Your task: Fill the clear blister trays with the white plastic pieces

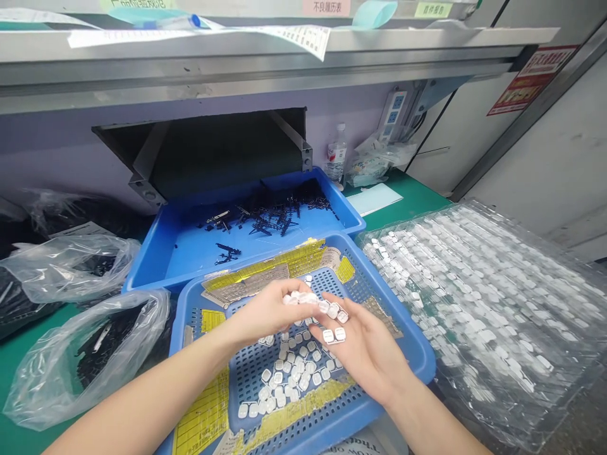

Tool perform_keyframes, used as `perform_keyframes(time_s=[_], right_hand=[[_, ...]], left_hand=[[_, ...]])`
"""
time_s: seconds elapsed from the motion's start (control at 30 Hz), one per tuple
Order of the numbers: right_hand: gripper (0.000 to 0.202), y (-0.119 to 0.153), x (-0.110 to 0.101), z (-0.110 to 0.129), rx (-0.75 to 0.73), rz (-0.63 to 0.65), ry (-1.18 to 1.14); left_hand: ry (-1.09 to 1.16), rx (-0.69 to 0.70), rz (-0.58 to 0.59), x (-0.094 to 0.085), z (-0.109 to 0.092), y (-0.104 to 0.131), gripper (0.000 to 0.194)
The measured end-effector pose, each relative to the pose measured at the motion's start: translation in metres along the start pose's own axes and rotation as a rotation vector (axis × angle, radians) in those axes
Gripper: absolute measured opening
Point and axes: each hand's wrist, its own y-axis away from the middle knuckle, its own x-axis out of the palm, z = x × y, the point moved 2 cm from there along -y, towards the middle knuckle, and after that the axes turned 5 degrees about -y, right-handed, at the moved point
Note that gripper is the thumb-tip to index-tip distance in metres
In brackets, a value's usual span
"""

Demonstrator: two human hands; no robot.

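Over a blue perforated basket point(423, 354), my left hand point(268, 309) is closed around a cluster of small white square plastic parts point(301, 297). My right hand point(367, 344) is turned palm up beside it, fingers partly curled, with a joined pair of white parts point(334, 335) lying on it. More pieces rest at its fingertips, where the two hands meet. Below the hands, many similar loose white parts point(294, 373) lie in the basket. Yellow and printed paper labels point(203, 404) line its inner sides.
Behind stands a blue bin point(190, 253) with black plastic scraps, under a dark chute point(227, 151). At right are stacked clear trays point(497, 303) of white parts. Open plastic bags point(90, 360) with black pieces lie left. A bottle point(336, 155) stands by the wall.
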Motion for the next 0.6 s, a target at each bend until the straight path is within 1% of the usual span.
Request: perform_keyframes(time_s=[0.13, 0.2, 0.3, 0.4, 0.5, 0.6], right_hand=[[0.015, -0.002, -0.003, -0.002, -0.048, -0.009, 0.018], [0.016, -0.002, -0.004, -0.003, -0.063, -0.02, 0.031], [0.017, -0.002, -0.004, -0.003, -0.078, -0.028, 0.049], [0.02, -0.002, -0.004, -0.003, -0.094, -0.048, 0.068], [0.025, -0.001, -0.004, -0.002, -0.09, -0.068, 0.094], [0.029, 0.0, -0.004, -0.002, -0.088, -0.062, 0.089]], left_hand=[[-0.386, 0.204, -0.147, 0.008, -0.003, 0.002, 0.014], [-0.523, 0.297, -0.218, 0.012, -0.002, 0.002, 0.016], [-0.67, 0.374, -0.261, 0.016, 0.002, 0.003, 0.018], [-0.742, 0.395, -0.266, 0.019, 0.007, 0.004, 0.015], [-0.728, 0.397, -0.255, 0.02, 0.007, 0.005, 0.013], [-0.691, 0.381, -0.23, 0.018, 0.003, 0.005, 0.012]])
